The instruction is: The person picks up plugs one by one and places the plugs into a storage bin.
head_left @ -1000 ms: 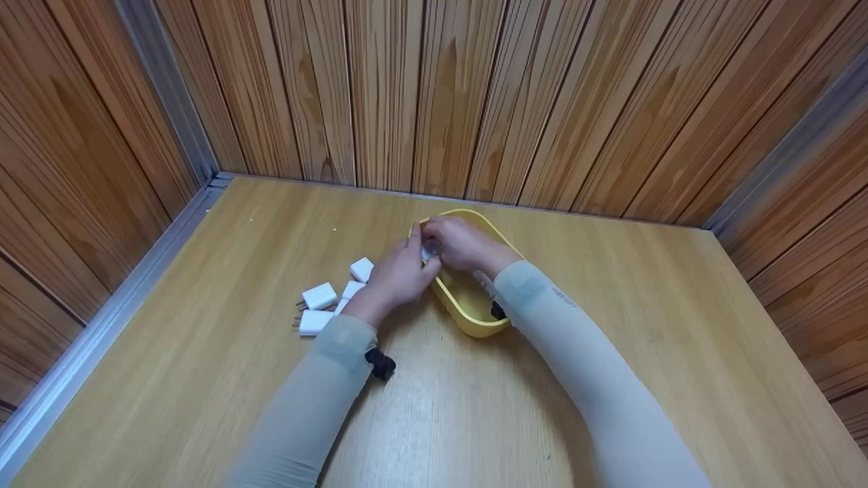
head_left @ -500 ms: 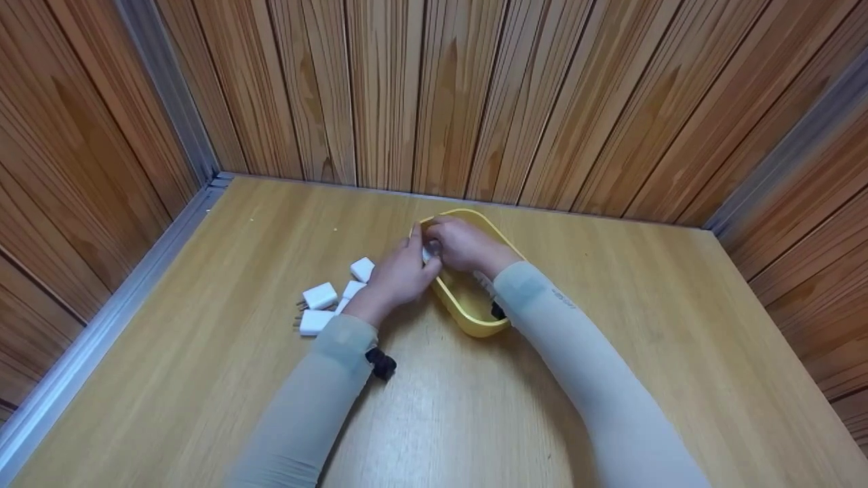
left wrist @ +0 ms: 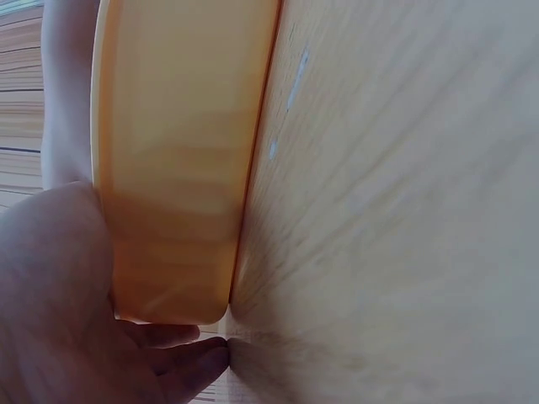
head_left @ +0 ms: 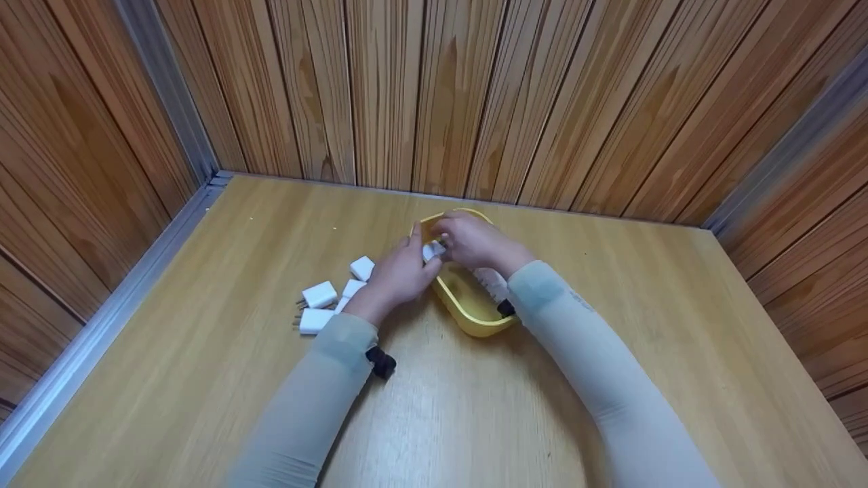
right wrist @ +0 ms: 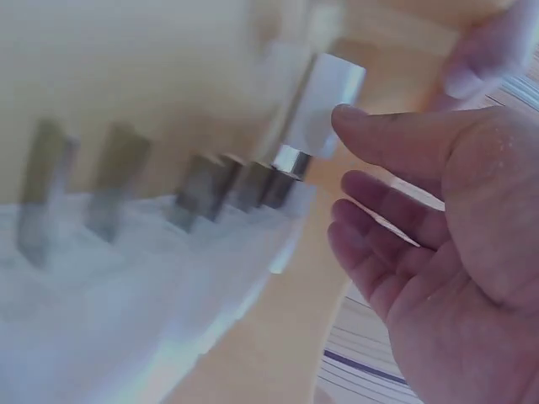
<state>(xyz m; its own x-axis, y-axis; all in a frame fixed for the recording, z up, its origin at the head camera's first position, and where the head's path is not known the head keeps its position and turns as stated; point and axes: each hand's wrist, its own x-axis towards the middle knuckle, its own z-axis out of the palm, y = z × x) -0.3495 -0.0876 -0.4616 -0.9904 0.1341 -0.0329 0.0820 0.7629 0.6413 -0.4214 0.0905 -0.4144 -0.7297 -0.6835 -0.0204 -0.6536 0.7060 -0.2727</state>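
My left hand (head_left: 400, 274) grips the far left corner of a yellow plastic box (head_left: 483, 329), its thumb over the rim. In the left wrist view, the fingertips (left wrist: 202, 366) bend round the end of the box's wall (left wrist: 173, 168). Inside the box, my right hand (head_left: 475, 240) is beside a white charger plug (head_left: 432, 251) at the left wall. The right wrist view shows its thumb tip over that white plug (right wrist: 328, 105), the other fingers loosely bent and apart from the thumb. A blurred row of white chargers (right wrist: 109, 295) with metal prongs upward lines the box's other side.
Several loose white charger plugs (head_left: 319, 295) lie on the wooden table (head_left: 420, 420) left of the box, partly behind the left wrist. Wood-panelled walls (head_left: 447, 102) enclose the back and sides. A metal rail (head_left: 108, 312) runs along the left edge.
My right hand has moved slightly right, away from the white charger plug at the left wall, which now shows more. The left hand and the box have stayed in place.
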